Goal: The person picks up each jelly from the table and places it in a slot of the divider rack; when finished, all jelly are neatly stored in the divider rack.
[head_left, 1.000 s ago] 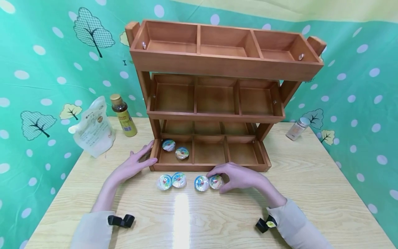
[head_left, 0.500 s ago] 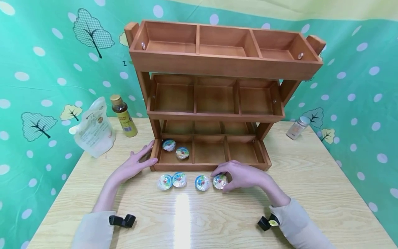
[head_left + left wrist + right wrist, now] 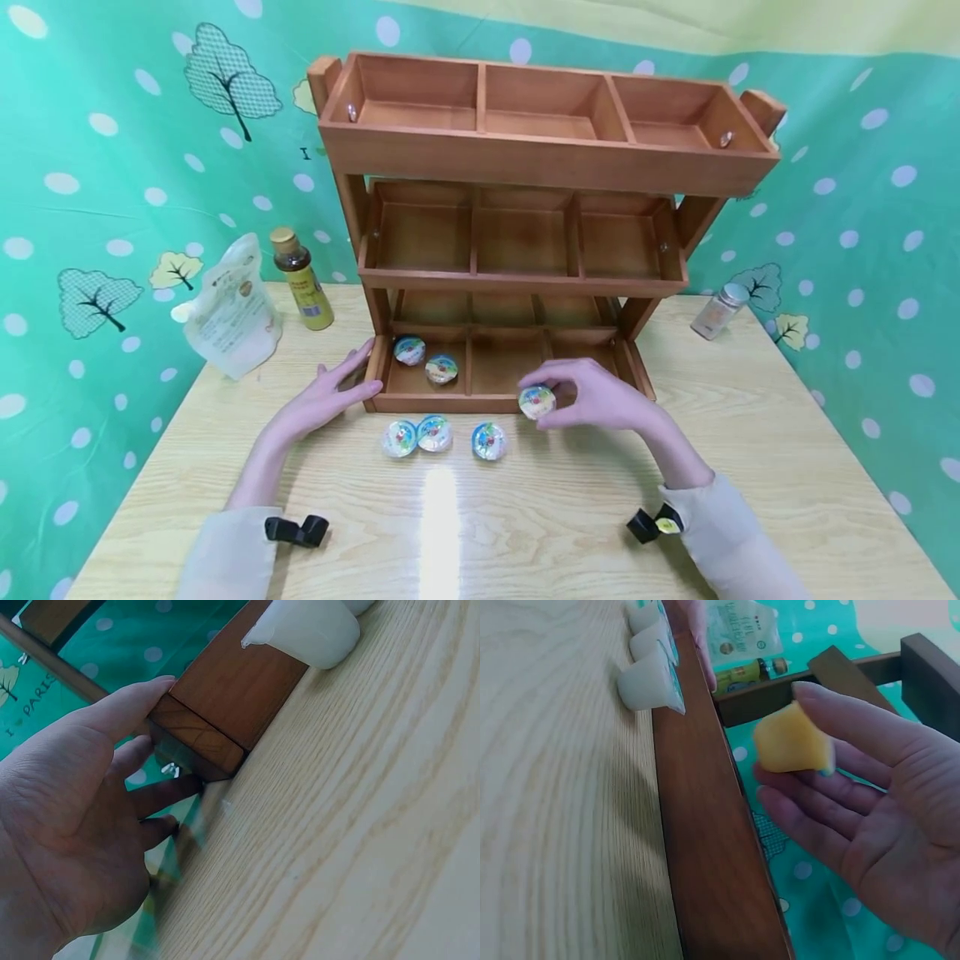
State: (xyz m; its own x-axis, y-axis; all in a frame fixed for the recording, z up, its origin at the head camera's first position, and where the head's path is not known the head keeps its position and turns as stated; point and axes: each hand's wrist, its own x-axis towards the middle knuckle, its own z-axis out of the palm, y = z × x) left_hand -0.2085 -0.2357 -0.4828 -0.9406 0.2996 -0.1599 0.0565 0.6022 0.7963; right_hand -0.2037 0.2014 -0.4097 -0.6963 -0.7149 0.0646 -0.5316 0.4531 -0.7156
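My right hand [image 3: 596,396] pinches a small jelly cup [image 3: 537,402] between thumb and fingers, raised in front of the bottom tier of a brown wooden rack [image 3: 480,404]. In the right wrist view this jelly cup looks yellow [image 3: 787,741]. My left hand [image 3: 322,404] rests against the left end of that tier, fingers fairly straight and spread, thumb at the front corner. Two jelly cups [image 3: 442,369] lie in the bottom left compartment. On the table before the rack stand three more: a touching pair [image 3: 434,433] and a single cup [image 3: 489,441], whitish in the right wrist view.
A white pouch [image 3: 234,312] and a brown bottle with a yellow label [image 3: 303,283] stand left of the rack. A small silver-lidded jar [image 3: 720,312] is on the right. The rack's upper tiers [image 3: 551,158] overhang the bottom one. A patterned green cloth [image 3: 112,208] hangs behind.
My right hand has moved a jelly cup rightward from beside the single one, then lifted it off the table toward the rack's bottom tier. My left hand stays in place.
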